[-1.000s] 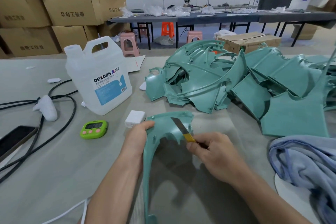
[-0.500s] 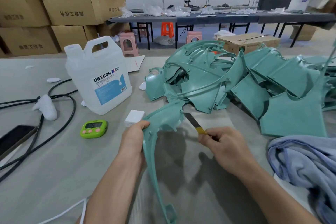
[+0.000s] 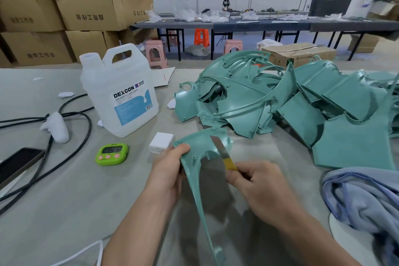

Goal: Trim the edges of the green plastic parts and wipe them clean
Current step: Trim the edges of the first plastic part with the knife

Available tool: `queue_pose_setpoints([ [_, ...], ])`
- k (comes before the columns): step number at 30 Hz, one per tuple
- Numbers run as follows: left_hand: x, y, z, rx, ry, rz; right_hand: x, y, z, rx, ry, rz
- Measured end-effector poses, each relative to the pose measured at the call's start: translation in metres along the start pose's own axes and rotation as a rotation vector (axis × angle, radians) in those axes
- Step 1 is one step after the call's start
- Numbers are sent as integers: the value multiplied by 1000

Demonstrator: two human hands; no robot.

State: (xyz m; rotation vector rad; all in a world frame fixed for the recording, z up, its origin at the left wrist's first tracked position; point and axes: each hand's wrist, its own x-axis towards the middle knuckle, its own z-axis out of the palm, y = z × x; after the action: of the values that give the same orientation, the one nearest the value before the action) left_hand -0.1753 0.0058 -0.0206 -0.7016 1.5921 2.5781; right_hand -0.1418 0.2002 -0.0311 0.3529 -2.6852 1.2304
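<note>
Left of my fingers, well apart: phone (image 3: 17, 164), black cables (image 3: 90, 127), white controller (image 3: 56, 128).
Nearer, left of my left knuckles: green timer (image 3: 111, 154); beyond it, the cleaning-fluid jug (image 3: 121, 97).
Just past my left fingertips: white charger block (image 3: 161, 142).
Left hand (image 3: 166, 170): thumb and fingers pinching the upper left corner of one green part (image 3: 195, 142), held up, its thin leg running down between my forearms.
Right hand (image 3: 261, 185): clenched round the yellow handle of the knife (image 3: 218, 146), blade lying against the part's inner edge, tip pointing away from me.
Beyond my right fingers: pile of green parts (image 3: 248, 97), untrimmed as far as I can judge.
Right of them: blue cloth (image 3: 367, 201), not yet in use.
Hazards, as I judge: the blade could skid off the curve towards my left thumb; pressing too hard would gouge the plastic; the unsupported leg may flex and jerk the cut.
</note>
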Motion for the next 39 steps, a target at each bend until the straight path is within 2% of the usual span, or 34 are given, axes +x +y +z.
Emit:
queue_pose_setpoints([
  [5,0,-9,8,50,137,97,-5,-12,16,-72,-85,42],
  [12,-10,-8,14,-25,78,2,-6,-21,20,-279,-147,94],
  [15,-14,-6,17,-44,12,-43,-4,-20,14,-398,-62,35],
  [20,-16,-6,24,-23,16,-63,-1,-16,3,-526,84,23],
  [26,-16,-4,23,-70,0,-57,8,-4,-8,-534,126,138],
  [30,-15,-3,20,-77,-75,-127,8,5,-4,-486,191,182],
  [32,-15,-3,19,-38,-115,-141,7,12,0,-323,211,213],
  [35,-12,-3,17,10,-127,-140,9,16,3,-76,160,256],
  [39,-11,-4,14,-4,-198,-150,10,12,-3,148,55,174],
])
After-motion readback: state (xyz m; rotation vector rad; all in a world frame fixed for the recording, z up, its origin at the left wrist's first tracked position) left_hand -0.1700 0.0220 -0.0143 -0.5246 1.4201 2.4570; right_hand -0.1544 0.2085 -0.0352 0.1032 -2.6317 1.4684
